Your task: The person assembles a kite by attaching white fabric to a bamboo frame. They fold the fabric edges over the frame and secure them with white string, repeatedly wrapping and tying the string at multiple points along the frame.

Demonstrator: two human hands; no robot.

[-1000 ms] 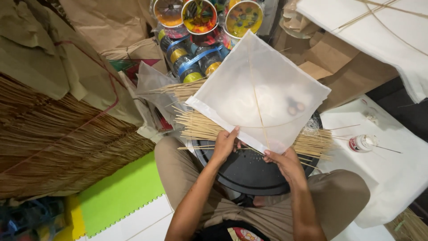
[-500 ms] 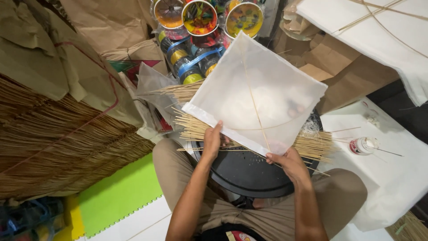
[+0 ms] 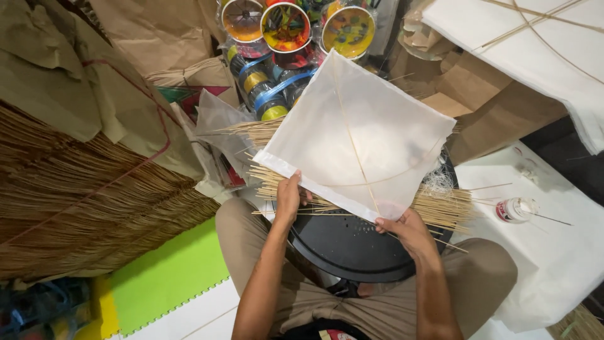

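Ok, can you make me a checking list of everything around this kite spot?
Surface: round black tray on the person's lap, partly covered.
Job's things: white paper kite with thin crossed sticks, tilted over the tray.
Clutter: loose thin sticks under the kite; small glue bottle on white paper.
Hands: left hand pinches the kite's folded edge; right hand holds its lower corner.
Cables: nothing seen.
Surroundings: colourful string spools, brown paper, big stick bundles, green floor mat.
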